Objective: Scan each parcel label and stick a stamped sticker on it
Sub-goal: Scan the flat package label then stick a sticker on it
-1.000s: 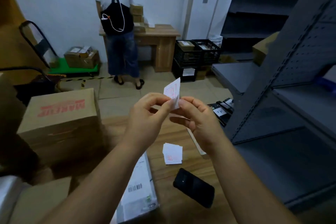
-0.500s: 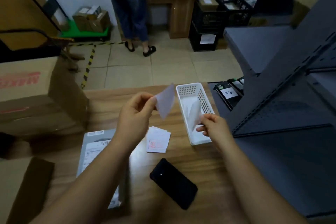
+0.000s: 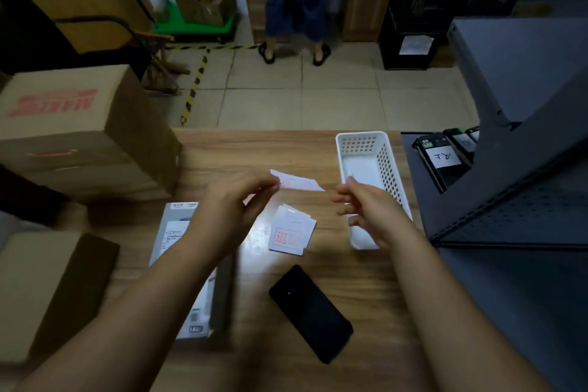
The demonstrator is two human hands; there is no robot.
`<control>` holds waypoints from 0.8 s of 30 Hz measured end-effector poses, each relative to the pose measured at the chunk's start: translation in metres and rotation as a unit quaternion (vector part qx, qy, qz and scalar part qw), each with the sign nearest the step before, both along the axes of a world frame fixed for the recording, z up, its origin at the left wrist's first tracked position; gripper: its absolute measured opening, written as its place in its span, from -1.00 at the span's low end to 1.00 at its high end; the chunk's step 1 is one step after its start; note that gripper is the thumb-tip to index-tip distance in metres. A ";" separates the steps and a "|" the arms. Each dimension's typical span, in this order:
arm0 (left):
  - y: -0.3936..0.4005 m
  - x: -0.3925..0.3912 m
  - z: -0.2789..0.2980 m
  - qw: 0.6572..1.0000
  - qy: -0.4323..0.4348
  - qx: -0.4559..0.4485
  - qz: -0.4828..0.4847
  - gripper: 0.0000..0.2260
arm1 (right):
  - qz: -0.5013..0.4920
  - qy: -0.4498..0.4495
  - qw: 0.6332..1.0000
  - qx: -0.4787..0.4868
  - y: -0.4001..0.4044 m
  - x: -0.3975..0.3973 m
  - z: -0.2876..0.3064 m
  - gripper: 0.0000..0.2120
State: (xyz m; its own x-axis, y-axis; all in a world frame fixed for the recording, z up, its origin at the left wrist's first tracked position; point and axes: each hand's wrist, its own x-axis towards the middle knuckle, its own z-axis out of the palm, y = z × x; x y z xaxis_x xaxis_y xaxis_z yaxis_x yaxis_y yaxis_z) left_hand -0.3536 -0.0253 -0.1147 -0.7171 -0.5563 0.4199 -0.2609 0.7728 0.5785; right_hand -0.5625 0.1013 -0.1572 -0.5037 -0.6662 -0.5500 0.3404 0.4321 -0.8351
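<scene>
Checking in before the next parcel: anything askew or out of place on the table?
Nothing is spilled or damaged. The sticker pile is loosely fanned, and the black phone lies diagonally. The left hand pinches a peeled sticker above the table.

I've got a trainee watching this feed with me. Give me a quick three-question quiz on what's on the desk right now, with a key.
1. True or false: the left hand pinches a peeled sticker above the wooden desk.
2. Multiple choice: the stack of stamped stickers lies between (A) the grey parcel and the white basket, (B) the phone and the desk's near edge, (C) the two cardboard boxes.
3. Fill in: the black phone lies flat on the desk, ____ of the sticker stack.

Key: 1 true. 2 A. 3 nearer the person (in front).
</scene>
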 end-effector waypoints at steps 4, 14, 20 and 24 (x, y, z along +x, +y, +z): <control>-0.006 0.033 0.007 0.991 -0.013 -0.122 -0.055 -0.78 | 0.090 -0.146 0.982 -0.083 -0.023 0.045 0.035 -0.61; -0.027 0.164 -0.002 0.994 -0.066 -0.088 -0.011 -0.71 | 0.015 0.058 0.995 -0.079 -0.044 0.146 0.046 -0.97; -0.028 0.233 -0.045 0.984 -0.156 0.041 0.072 -0.62 | 0.016 0.108 0.993 -0.034 -0.035 0.199 0.018 -0.97; -0.010 0.246 -0.079 0.948 -0.285 0.121 0.075 -0.45 | 0.030 0.124 0.992 0.019 -0.020 0.236 -0.002 -0.96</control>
